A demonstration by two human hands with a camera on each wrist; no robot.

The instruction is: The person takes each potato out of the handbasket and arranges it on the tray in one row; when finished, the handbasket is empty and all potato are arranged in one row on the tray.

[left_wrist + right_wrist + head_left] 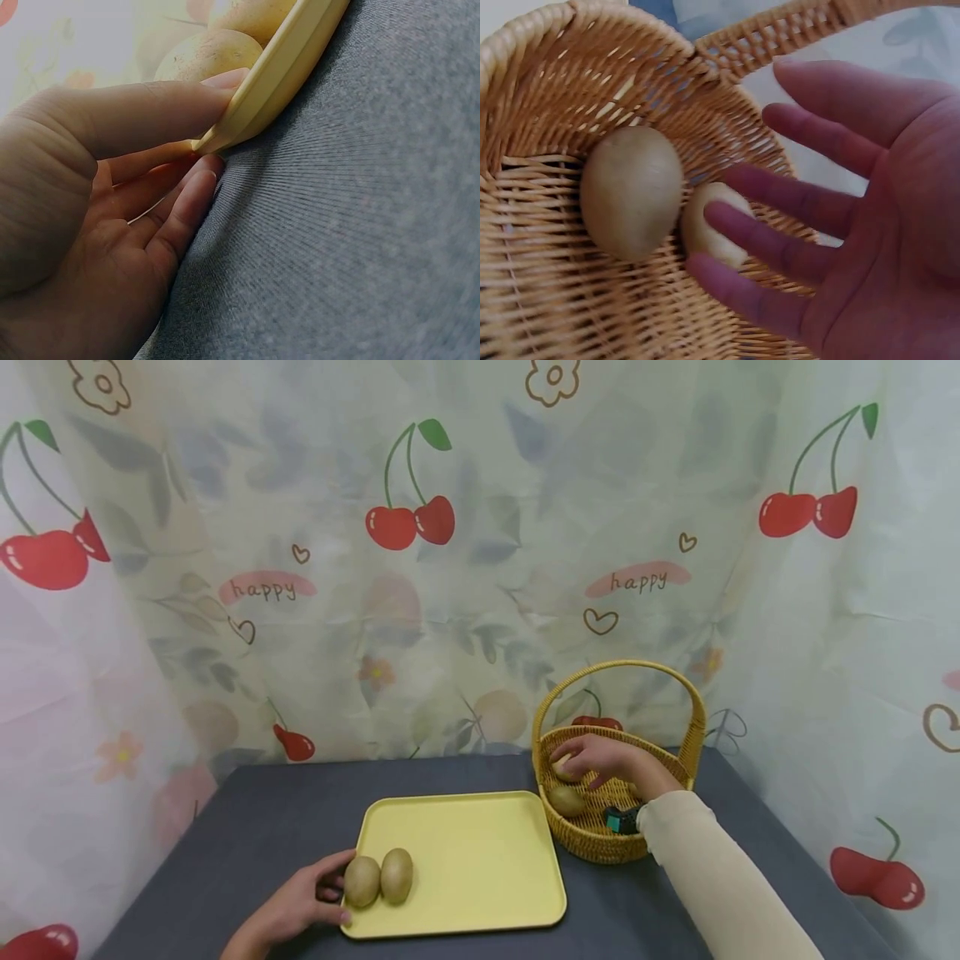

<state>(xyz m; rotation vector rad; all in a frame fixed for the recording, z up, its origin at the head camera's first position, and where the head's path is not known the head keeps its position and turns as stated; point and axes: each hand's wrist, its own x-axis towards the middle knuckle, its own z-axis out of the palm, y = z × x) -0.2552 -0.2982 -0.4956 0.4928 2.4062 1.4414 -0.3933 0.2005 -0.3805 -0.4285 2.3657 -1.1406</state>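
Head view: left hand (300, 897) has a yellow tray (480, 860) pinched by its left edge, two potatoes (362, 882) side by side in that end. Over right, more potatoes (567, 802) in a wicker basket (600, 847), right hand (603, 756) above them, fingers spread apart.

The things are carried by a table (296, 806), covered with dark grey cloth in which fine ribbing is seen up close. A shallow yellow tray (480, 864) is laid near the middle. From its centre, a handled wicker basket (592, 849) is stood at about two o'clock, though contact between them cannot be confirmed.
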